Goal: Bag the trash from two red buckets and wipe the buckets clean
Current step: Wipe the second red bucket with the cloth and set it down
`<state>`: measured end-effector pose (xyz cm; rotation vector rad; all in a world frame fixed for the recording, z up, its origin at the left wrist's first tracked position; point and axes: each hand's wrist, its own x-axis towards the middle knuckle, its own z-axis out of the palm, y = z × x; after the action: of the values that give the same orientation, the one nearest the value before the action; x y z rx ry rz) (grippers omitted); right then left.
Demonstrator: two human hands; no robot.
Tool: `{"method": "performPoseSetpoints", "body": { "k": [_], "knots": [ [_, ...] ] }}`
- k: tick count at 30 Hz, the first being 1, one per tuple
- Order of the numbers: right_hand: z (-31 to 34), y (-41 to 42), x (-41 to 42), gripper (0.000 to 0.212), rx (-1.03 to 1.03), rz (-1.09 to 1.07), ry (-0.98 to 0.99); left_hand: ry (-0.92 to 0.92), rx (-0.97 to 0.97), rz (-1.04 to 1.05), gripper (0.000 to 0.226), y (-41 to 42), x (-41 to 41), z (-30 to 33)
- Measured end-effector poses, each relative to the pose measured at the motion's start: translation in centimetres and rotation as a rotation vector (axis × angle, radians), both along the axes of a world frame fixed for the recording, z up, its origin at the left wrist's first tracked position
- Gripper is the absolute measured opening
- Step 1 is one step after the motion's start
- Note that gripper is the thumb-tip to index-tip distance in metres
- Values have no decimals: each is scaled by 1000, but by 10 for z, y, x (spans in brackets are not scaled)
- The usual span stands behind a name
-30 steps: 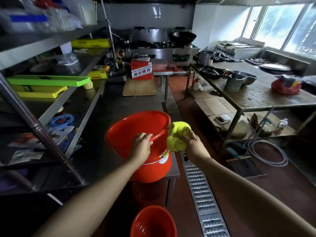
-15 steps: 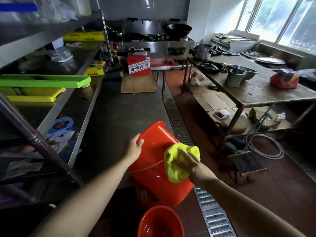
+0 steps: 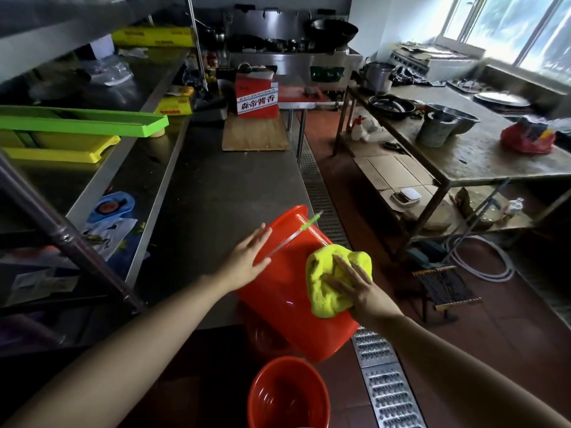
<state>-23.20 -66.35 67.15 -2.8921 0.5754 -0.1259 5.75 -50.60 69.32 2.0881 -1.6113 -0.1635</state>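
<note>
A red bucket lies tipped over on the near corner of the steel counter, its mouth facing away and its base hanging past the counter's edge toward me. My left hand rests flat on the bucket's left side with straight fingers. My right hand presses a bunched yellow cloth against the bucket's outer wall. The bucket's wire handle with a green grip lies across its upper side. A second red bucket stands upright on the floor below, open end up.
A wooden board and a red box sit farther along the counter. Shelves with green and yellow trays run along the left. A metal floor drain grate runs along the aisle. A second steel table stands at right.
The bucket went from upright to lying on its side. My left hand moved from its rim to its side. The cloth slid from the rim down onto the outer wall.
</note>
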Motion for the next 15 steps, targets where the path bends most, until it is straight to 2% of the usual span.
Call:
{"method": "performPoseSetpoints", "body": {
  "k": [2, 4, 6, 7, 9, 11, 13, 15],
  "knots": [
    [-1, -4, 1, 92, -1, 6, -4, 15, -46, 110, 68, 1, 13, 12],
    [-2, -7, 3, 93, -1, 27, 4, -166, -122, 197, 63, 5, 20, 19],
    [-3, -10, 6, 95, 3, 41, 10, -393, -219, 93, 55, 4, 20, 20],
    [-3, -11, 7, 96, -1, 47, 3, -430, -235, 16, 50, 0, 18, 16],
    [-4, -14, 12, 94, -1, 57, -18, -325, -127, 3, 50, -7, 12, 10],
    [-2, -16, 23, 89, 8, 66, -47, -108, 27, 130, 53, -12, 7, 4],
    [2, -14, 39, 84, 32, 76, -60, 12, 46, 182, 51, -17, 9, 3],
    [7, -8, 60, 84, 70, 102, -34, 52, 21, 155, 50, -22, 12, 8]
  ]
}}
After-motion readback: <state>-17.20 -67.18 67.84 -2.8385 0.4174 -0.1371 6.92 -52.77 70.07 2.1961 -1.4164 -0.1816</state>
